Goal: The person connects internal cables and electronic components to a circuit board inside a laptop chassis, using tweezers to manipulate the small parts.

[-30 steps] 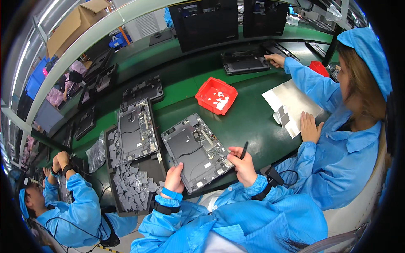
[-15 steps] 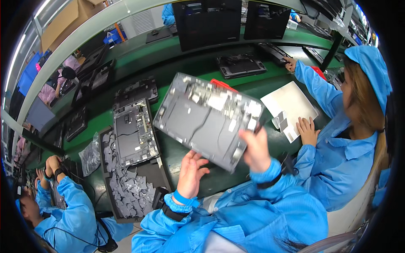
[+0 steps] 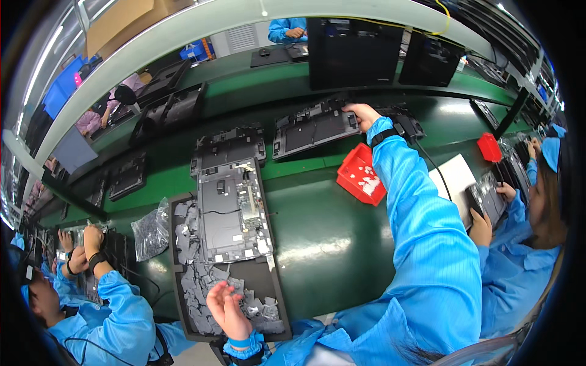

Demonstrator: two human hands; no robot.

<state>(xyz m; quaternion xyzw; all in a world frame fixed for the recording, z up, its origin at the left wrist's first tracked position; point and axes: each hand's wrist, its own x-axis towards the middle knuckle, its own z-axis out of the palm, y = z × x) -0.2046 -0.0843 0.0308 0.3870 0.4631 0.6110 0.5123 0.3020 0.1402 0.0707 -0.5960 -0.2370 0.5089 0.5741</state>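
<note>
Right hand [image 3: 361, 113] is stretched far out, fingers clamped on the near corner of the grey laptop chassis [image 3: 314, 127], which lies beyond the red parts bin [image 3: 360, 178]; left hand [image 3: 227, 308] hovers open and empty over the black tray of grey pads [image 3: 227, 294], well short of that bin; judging by the long reach, a flat, level hold suits best, no dragging across the green bench [image 3: 332, 244]; a second chassis [image 3: 233, 210] lies left of the bin.
</note>
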